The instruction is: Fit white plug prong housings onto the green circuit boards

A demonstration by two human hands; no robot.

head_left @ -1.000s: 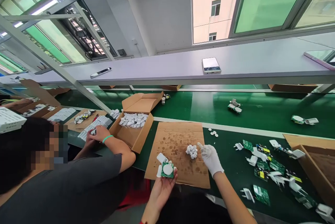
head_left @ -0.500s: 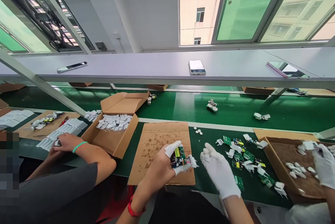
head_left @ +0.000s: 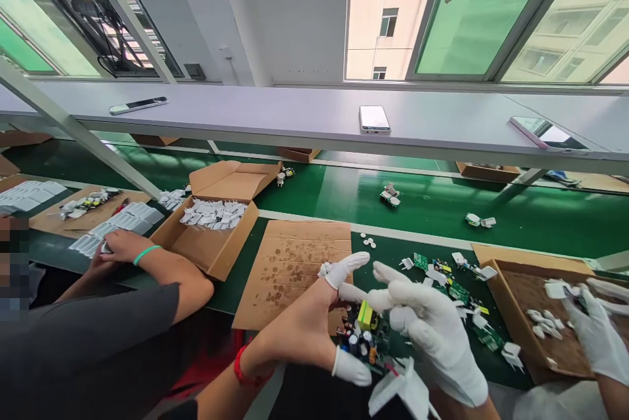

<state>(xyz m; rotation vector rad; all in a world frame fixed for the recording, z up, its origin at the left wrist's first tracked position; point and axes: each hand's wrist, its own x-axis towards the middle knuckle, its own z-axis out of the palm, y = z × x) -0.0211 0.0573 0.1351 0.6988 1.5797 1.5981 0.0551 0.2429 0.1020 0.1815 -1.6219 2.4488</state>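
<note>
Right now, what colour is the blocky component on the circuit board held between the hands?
Yellow. The component stands on the circuit board, clearest in the head view.

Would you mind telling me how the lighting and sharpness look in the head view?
Head view: bright daylight from the windows, sheen on the green belt; the shelf bows with wide-angle distortion; the board between the left hand and right hand is slightly soft.

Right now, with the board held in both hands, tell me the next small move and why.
Probably seat the green circuit board into the white plastic shell just below it. The left hand and gloved right hand pinch the board, components up, close above the shell.
</note>
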